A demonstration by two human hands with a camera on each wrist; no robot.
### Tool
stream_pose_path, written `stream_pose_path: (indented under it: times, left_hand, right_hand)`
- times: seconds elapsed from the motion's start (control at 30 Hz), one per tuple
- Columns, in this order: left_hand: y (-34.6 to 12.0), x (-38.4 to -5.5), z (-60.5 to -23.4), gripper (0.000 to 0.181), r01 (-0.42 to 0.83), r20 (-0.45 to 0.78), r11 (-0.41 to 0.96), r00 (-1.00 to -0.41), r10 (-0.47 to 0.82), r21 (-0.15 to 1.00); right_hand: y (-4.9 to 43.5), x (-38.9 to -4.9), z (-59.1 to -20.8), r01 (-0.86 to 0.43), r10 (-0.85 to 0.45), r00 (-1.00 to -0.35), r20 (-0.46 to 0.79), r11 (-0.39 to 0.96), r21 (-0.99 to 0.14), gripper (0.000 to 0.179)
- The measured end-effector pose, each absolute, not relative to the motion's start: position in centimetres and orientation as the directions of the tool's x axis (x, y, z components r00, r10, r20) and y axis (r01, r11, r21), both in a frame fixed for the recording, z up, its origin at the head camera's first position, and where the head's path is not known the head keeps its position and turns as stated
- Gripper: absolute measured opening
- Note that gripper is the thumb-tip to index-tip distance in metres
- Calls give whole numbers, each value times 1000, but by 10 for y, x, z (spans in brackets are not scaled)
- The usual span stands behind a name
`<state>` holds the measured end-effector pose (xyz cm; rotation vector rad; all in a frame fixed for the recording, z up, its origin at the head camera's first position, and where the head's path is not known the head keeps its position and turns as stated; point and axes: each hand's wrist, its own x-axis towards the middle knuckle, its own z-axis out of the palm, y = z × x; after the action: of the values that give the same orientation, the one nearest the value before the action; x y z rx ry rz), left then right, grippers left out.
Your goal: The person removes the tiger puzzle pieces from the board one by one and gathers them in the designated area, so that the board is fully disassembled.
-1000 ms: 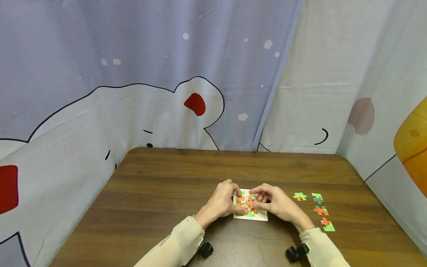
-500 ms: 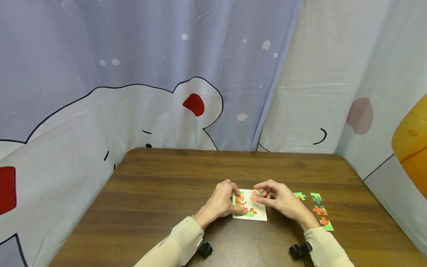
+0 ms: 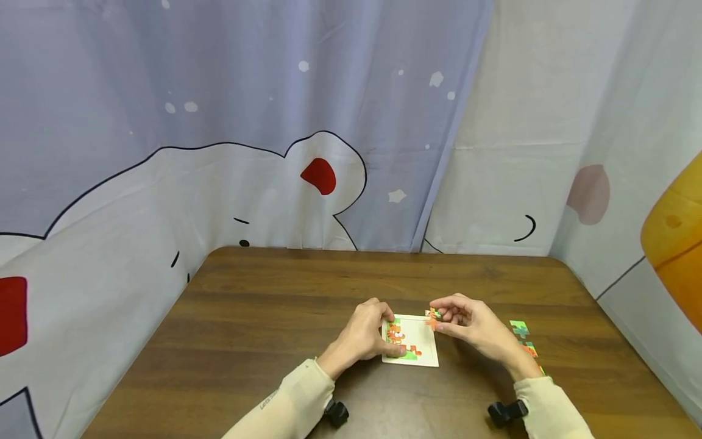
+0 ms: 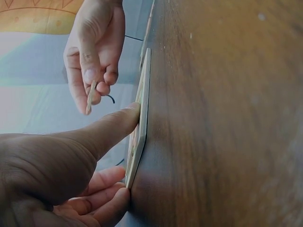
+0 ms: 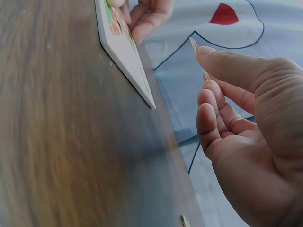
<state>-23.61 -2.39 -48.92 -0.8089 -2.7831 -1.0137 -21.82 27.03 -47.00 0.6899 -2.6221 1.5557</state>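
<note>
A small square puzzle board with a pale rim lies flat on the table. Red, orange and green puzzle pieces sit along its left and front sides; the rest of its face is bare. My left hand holds the board at its left side, the thumb pressing on the pieces and the fingers at the edge. Between thumb and fingers my right hand pinches an orange puzzle piece, raised over the board's right side. The left wrist view shows this thin piece edge-on, apart from the board.
Several loose green and orange puzzle pieces lie to the right, partly hidden by my right hand and forearm. The wooden table ends at a printed curtain at the back and sides.
My right hand has lifted the orange piece off the middle of the board and carried it right, baring the board's face. The left hand stays at the board.
</note>
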Motion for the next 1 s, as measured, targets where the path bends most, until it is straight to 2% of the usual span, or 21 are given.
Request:
stream_pose_path:
  times: [0.2,0.43,0.63,1.0]
  left_hand:
    - [-24,-244,-507,63,562,314,618,-825,471,549]
    - [-24,-231,-482,64,513,244,628,-850,467,585]
    - [-25,-229,-479,66,485,213,648,-865,454,588]
    - [-26,-233,-487,67,548,292,617,-832,472,565]
  right_hand:
    - [293,-210,-470,-376,-325,-913,247,431,-820,39]
    - [326,-195,-467,-369,-278,-924,263,471,-801,39]
    - [352,-184,-463,-298,-233,-951,205,502,-812,42]
    - [378,-173,-461,-316,-209,-948,242,505,-803,44]
